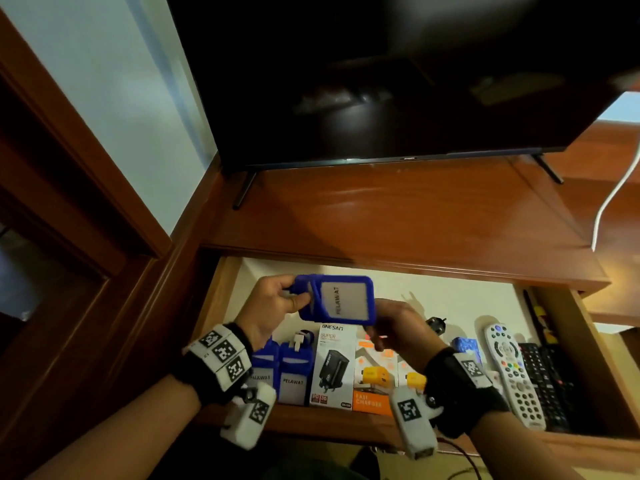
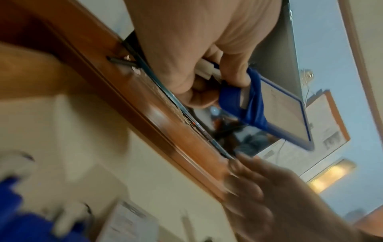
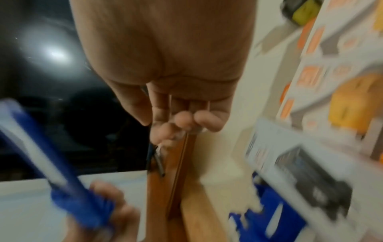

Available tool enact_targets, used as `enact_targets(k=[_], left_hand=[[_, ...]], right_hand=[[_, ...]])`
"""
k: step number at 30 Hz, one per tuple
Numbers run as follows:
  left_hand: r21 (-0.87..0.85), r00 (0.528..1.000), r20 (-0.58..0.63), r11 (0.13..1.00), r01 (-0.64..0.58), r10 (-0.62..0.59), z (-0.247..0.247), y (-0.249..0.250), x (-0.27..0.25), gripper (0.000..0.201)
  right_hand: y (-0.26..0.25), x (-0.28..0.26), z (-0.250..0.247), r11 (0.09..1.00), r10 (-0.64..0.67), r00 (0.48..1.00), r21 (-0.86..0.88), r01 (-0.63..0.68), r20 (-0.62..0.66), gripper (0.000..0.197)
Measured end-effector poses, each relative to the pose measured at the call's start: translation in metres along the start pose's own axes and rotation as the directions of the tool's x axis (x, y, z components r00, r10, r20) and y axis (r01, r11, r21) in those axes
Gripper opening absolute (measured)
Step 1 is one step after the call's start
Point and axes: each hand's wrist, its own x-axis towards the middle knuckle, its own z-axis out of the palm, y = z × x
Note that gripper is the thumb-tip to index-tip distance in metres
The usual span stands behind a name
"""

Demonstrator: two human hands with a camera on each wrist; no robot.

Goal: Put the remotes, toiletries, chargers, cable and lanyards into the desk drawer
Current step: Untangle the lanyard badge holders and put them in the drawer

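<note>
A blue lanyard badge (image 1: 335, 299) is held above the open desk drawer (image 1: 221, 289).

Head view: left hand (image 1: 273, 306) pinches its strap end, long axis running left to right, "PELAWAT" label up. Left wrist view: strap wraps the holder; surroundings are blurred. Right wrist view: right hand (image 3: 165, 78), fingers loosely curled, holds nothing.

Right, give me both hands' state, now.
Left hand: grips the blue badge holder, strap wrapped round it.
Right hand: fingers loosely curled, holding nothing.

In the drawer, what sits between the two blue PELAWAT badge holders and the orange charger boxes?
The white ONESAM charger box stands between the badge holders and the orange charger boxes, clearest in the head view.
</note>
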Motion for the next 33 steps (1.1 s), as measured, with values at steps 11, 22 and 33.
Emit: enact_targets(k=[11,22,33], left_hand=[[0.985,0.882,0.174,0.072,-0.159,-0.438,0.012,-0.046,0.036,0.017],[0.973,0.849,0.187,-0.027,-0.230,-0.494,0.040,-0.083,0.048,0.027],[0.980,0.883,0.167,-0.026,-0.198,-0.438,0.033,-0.101,0.047,0.039]], right_hand=[[0.057,0.047,-0.128,0.476,-0.089,0.827,-0.753,-0.454,-0.555,0.051],[0.091,0.072,-0.145,0.405,-0.069,0.884,-0.823,-0.398,-0.461,0.037],[0.082,0.087,-0.142,0.386,-0.128,0.909,-0.864,-0.322,-0.396,0.022]])
